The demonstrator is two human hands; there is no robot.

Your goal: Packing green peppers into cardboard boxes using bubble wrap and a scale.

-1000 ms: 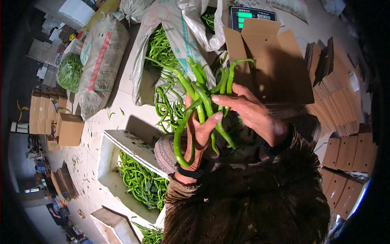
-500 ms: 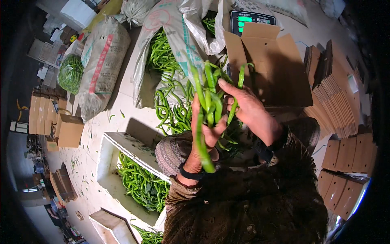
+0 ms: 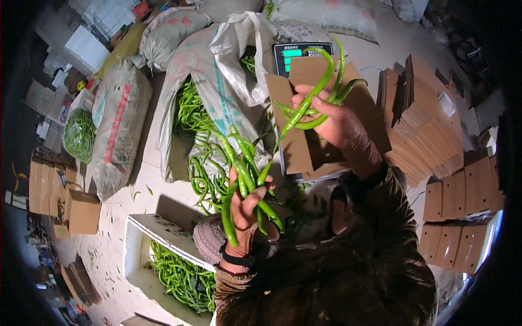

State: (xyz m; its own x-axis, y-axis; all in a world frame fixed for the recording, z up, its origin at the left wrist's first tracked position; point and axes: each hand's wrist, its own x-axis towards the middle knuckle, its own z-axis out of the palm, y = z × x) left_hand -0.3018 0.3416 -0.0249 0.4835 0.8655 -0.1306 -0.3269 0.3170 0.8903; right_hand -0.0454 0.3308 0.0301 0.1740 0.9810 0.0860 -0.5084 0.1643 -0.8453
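A bunch of long green chili peppers (image 3: 242,171) is gripped in my left hand (image 3: 247,209), above the loose peppers (image 3: 204,179) that spill from an open white woven sack (image 3: 204,60). My right hand (image 3: 334,122) holds several more curved green chili peppers (image 3: 312,106) between thumb and fingers, raised over the opening of a cardboard box (image 3: 293,130). The box's flaps stand up, and part of its inside is hidden behind my right hand and wrist. Behind it a scale (image 3: 288,54) shows a lit green display.
A white foam box (image 3: 141,266) of peppers stands at lower left. Full sacks (image 3: 125,125) lie beyond, beside a bag of green peppers (image 3: 80,136). Flattened cardboard (image 3: 429,130) is stacked at right, above closed cartons (image 3: 459,190). A small open carton (image 3: 81,212) is at left.
My hands have moved apart. The right one has shifted up over the cardboard box with several peppers, while the left keeps its bunch lower and to the left. The whole view has also shifted.
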